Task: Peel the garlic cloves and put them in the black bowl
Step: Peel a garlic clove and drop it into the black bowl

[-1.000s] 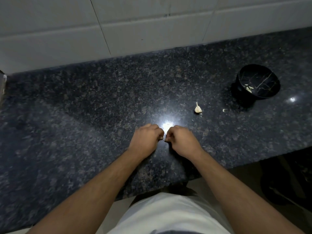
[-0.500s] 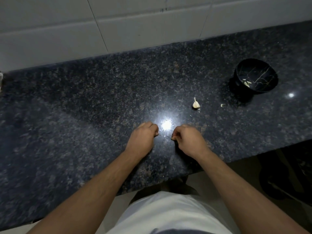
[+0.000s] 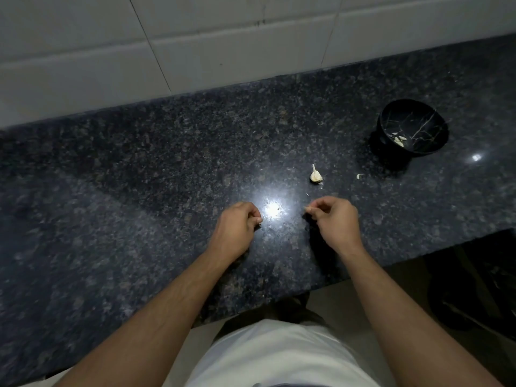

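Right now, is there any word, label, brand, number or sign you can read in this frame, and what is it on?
None. The bowl shows only pale vein-like streaks, not letters. The counter, wall tiles, garlic and shirt carry no text.

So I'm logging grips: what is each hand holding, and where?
Right hand pinches something small and pale at its fingertips, likely a clove. Left hand is curled; contents can't be told.

No readable text, label, brand, number or sign appears anywhere in the view.
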